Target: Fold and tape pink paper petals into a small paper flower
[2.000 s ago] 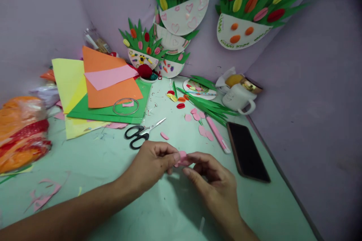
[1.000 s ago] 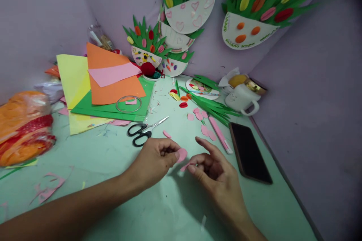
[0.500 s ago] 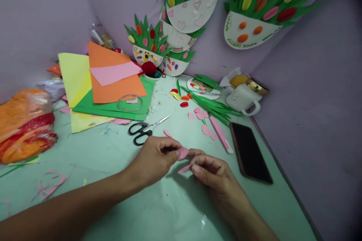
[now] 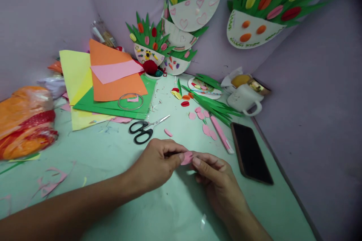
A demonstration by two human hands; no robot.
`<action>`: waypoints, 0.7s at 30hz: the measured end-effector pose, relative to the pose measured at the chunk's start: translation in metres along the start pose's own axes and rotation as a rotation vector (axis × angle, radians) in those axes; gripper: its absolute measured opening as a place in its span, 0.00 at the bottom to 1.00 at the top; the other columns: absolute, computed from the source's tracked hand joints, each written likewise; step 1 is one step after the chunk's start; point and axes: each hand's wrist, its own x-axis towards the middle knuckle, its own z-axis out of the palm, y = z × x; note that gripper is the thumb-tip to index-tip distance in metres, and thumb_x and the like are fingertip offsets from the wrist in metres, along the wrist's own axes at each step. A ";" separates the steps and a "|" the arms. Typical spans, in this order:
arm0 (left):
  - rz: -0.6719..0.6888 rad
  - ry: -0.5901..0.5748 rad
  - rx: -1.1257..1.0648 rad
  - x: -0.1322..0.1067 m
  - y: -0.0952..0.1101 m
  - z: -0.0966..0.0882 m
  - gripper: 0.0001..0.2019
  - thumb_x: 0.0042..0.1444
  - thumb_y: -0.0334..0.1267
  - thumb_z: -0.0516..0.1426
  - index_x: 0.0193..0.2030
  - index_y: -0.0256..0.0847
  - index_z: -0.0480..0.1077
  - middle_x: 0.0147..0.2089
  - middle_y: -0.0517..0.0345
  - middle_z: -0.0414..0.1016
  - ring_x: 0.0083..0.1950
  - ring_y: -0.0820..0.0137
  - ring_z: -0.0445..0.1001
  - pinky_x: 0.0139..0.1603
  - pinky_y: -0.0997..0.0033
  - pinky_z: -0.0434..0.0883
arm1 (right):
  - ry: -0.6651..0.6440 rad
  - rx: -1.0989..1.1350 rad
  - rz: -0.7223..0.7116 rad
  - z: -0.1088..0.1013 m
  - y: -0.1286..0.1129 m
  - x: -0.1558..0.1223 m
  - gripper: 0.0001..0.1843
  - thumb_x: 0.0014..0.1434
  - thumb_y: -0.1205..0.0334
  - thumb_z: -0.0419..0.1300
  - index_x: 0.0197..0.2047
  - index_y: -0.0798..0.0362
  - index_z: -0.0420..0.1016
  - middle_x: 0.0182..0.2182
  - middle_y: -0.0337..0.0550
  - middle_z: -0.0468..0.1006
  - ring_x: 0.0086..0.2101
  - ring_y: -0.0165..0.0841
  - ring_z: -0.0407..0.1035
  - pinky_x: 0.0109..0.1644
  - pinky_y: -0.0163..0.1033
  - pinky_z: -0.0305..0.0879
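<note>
- The left hand (image 4: 158,163) and the right hand (image 4: 216,180) met over the pale green table (image 4: 118,180), just in front of the black-handled scissors (image 4: 144,130).
- Both hands pinched one small pink paper petal (image 4: 186,157) between them, the left fingers (image 4: 177,156) closed on its left edge and the right fingers (image 4: 202,162) closed on its right edge.
- The petal sat a little in front and to the right of the scissors, raised slightly off the table.
- A loose pink cut-out (image 4: 168,132) lay just right of the scissors.
- More pink petals (image 4: 207,130) and a pink cutter (image 4: 222,135) lay farther right of the scissors, with a dark phone (image 4: 251,152) beyond them.
- Behind the scissors lay stacked coloured paper sheets (image 4: 113,83) with a clear tape ring (image 4: 130,101) on the green one.
- Right and behind the scissors, green paper leaves (image 4: 215,107) lay beside a white mug (image 4: 243,99).
</note>
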 end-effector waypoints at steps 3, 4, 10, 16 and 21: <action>-0.011 -0.013 -0.004 0.000 0.000 0.000 0.09 0.50 0.37 0.56 0.30 0.36 0.76 0.30 0.56 0.76 0.33 0.70 0.71 0.34 0.75 0.67 | 0.014 0.004 -0.003 0.000 0.000 0.000 0.10 0.36 0.60 0.71 0.25 0.54 0.81 0.22 0.43 0.78 0.22 0.28 0.64 0.21 0.30 0.57; -0.013 -0.015 -0.006 0.000 0.000 0.000 0.09 0.50 0.37 0.56 0.30 0.36 0.76 0.29 0.56 0.76 0.33 0.70 0.71 0.34 0.75 0.67 | 0.017 0.004 0.000 0.001 0.000 0.000 0.09 0.36 0.60 0.71 0.24 0.55 0.81 0.21 0.43 0.78 0.22 0.28 0.64 0.21 0.30 0.57; -0.024 -0.011 -0.006 0.000 0.000 0.000 0.08 0.49 0.37 0.57 0.30 0.37 0.76 0.29 0.56 0.76 0.33 0.70 0.71 0.33 0.75 0.67 | 0.042 0.014 0.027 0.003 -0.001 -0.001 0.10 0.35 0.60 0.71 0.22 0.55 0.80 0.18 0.41 0.75 0.21 0.27 0.64 0.20 0.30 0.57; -0.064 -0.004 -0.046 0.001 -0.001 0.000 0.09 0.48 0.38 0.56 0.31 0.36 0.76 0.25 0.58 0.74 0.27 0.73 0.68 0.27 0.77 0.64 | 0.071 -0.018 -0.008 0.001 0.001 -0.001 0.10 0.36 0.59 0.71 0.23 0.55 0.80 0.17 0.40 0.74 0.20 0.26 0.62 0.21 0.31 0.57; -0.126 -0.011 -0.060 0.003 -0.001 -0.003 0.11 0.49 0.40 0.55 0.30 0.36 0.76 0.18 0.62 0.67 0.20 0.78 0.60 0.20 0.80 0.58 | 0.089 -0.008 -0.032 0.000 0.003 -0.001 0.10 0.37 0.59 0.71 0.24 0.55 0.80 0.17 0.39 0.74 0.20 0.25 0.61 0.22 0.30 0.56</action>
